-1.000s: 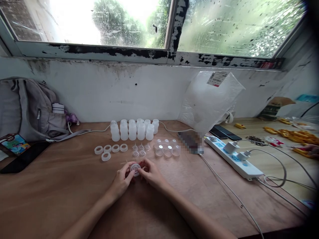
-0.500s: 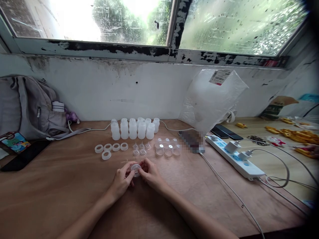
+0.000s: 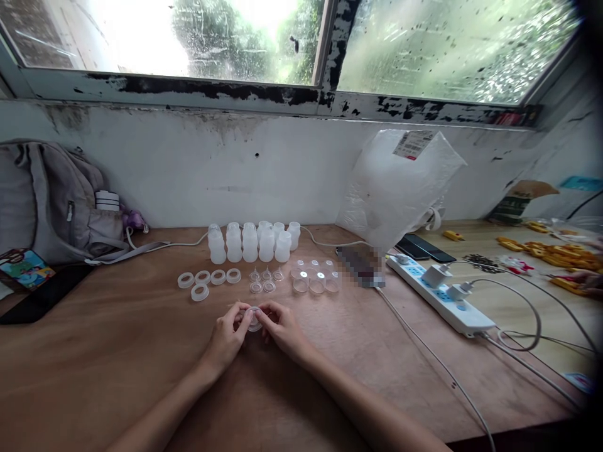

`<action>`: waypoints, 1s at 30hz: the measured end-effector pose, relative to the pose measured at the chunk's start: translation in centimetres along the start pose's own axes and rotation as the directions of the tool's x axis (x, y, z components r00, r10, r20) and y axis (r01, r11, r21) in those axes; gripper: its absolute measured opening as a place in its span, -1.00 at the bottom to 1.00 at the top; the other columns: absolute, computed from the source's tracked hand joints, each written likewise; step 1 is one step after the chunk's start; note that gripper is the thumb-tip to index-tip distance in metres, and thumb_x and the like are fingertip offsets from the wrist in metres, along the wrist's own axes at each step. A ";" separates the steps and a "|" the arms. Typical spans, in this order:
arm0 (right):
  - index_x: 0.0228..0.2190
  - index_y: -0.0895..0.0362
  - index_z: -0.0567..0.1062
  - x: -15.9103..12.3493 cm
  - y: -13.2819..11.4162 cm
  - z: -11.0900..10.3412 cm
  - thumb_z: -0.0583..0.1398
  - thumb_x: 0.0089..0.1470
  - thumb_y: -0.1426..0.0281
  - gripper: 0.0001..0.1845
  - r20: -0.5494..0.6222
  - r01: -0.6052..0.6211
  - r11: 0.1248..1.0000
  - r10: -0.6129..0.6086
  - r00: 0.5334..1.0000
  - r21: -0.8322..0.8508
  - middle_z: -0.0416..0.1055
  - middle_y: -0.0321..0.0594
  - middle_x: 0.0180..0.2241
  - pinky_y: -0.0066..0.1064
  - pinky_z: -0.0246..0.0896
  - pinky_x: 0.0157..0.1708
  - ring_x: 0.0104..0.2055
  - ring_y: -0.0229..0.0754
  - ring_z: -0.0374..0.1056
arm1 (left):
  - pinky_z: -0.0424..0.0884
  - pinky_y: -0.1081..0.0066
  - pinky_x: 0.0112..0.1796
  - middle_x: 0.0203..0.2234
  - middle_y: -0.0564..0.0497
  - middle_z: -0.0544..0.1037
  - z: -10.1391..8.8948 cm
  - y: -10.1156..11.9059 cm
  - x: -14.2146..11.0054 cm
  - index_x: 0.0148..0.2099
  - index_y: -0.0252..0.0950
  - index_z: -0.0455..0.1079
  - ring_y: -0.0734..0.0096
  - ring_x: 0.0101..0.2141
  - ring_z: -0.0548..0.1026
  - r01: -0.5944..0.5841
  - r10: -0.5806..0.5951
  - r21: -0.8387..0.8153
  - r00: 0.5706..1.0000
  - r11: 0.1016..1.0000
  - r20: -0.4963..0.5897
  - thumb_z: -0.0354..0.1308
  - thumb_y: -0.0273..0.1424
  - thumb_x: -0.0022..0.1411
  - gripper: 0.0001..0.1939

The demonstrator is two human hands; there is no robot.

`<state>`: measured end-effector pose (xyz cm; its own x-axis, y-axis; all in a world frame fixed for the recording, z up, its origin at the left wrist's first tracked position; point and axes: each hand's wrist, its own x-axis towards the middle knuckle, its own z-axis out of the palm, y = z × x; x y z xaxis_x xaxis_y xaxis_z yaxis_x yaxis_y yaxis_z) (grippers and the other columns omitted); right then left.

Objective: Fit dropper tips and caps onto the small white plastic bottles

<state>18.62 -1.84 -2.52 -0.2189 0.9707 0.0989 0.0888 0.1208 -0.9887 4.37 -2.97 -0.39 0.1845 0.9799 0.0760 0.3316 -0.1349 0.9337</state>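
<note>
Close to me over the table, my left hand [image 3: 230, 333] and my right hand [image 3: 279, 326] together grip a small translucent bottle ring [image 3: 255, 322], with a clear piece seemingly set in it. Both thumbs lie on its far edge; the fingers curl around its sides and partly hide it. Beyond the hands are several clear bottle nipples [image 3: 266, 275], standing base down. White bottle rings [image 3: 200, 292] lie flat to their left. On the right are several clear caps [image 3: 316, 285]. Frosted small bottles [image 3: 249, 243] stand grouped at the back, the leftmost with a clear cap on top.
A power strip [image 3: 440, 295] with plugs and cables lies right, near a blurred-out device [image 3: 362, 265] and dark phones [image 3: 424, 247]. A plastic bag [image 3: 396, 182] leans on the wall. At left sit a grey backpack [image 3: 51, 201] and a black flat item [image 3: 47, 295]. Another person's hand [image 3: 588, 282] shows far right.
Both thumbs have moved to the far edge of the bottle ring, covering more of it. The ring has tilted slightly. The whole view has shifted a little.
</note>
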 end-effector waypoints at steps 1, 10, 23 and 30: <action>-0.41 0.19 0.39 0.1 0.0 0.0 0.12 -0.05 0.19 -0.70 -0.003 -0.006 1.000 0.006 1.000 0.019 0.29 -0.36 -0.64 -0.57 0.12 -0.74 -0.70 -0.39 0.19 | 0.22 0.56 -0.66 -0.59 0.08 0.44 0.0 0.0 0.0 -0.29 -0.28 0.26 0.54 -0.70 0.30 -0.008 0.009 0.014 1.000 1.000 -0.008 -0.09 -0.23 0.14 -0.76; -0.50 0.20 0.34 0.2 0.1 0.4 0.17 -0.10 0.21 -0.72 -0.026 -0.031 0.992 0.034 0.999 0.120 0.27 -0.39 -0.65 -0.57 0.16 -0.73 -0.70 -0.40 0.19 | 0.18 0.56 -0.63 -0.62 0.12 0.36 0.0 -0.1 -0.1 -0.35 -0.27 0.24 0.56 -0.68 0.27 -0.050 0.050 0.021 0.999 0.999 0.001 -0.11 -0.24 0.17 -0.78; -0.55 0.18 0.29 -0.1 0.0 0.6 0.11 -0.04 0.23 -0.74 -0.051 -0.005 1.000 0.005 0.999 0.000 0.23 -0.40 -0.69 -0.60 0.07 -0.77 -0.71 -0.39 0.17 | 0.15 0.57 -0.64 -0.66 0.15 0.35 0.3 -0.1 -0.1 -0.42 -0.26 0.18 0.58 -0.71 0.26 -0.056 0.056 0.037 0.998 0.998 0.000 -0.11 -0.28 0.16 -0.81; -0.56 0.17 0.30 -0.3 0.1 0.7 0.10 -0.02 0.27 -0.77 -0.100 0.038 0.989 -0.053 0.994 -0.146 0.22 -0.39 -0.69 -0.60 0.05 -0.70 -0.67 -0.40 0.14 | 0.19 0.57 -0.65 -0.65 0.13 0.37 0.3 0.0 0.0 -0.44 -0.26 0.17 0.53 -0.67 0.33 -0.045 0.046 0.061 0.999 0.997 -0.021 -0.07 -0.27 0.13 -0.81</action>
<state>18.03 -2.22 -2.70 -0.1252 0.9788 0.1619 0.2212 0.1866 -0.9572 4.65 -3.00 -0.53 0.1804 0.9754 0.1263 0.3789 -0.1874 0.9063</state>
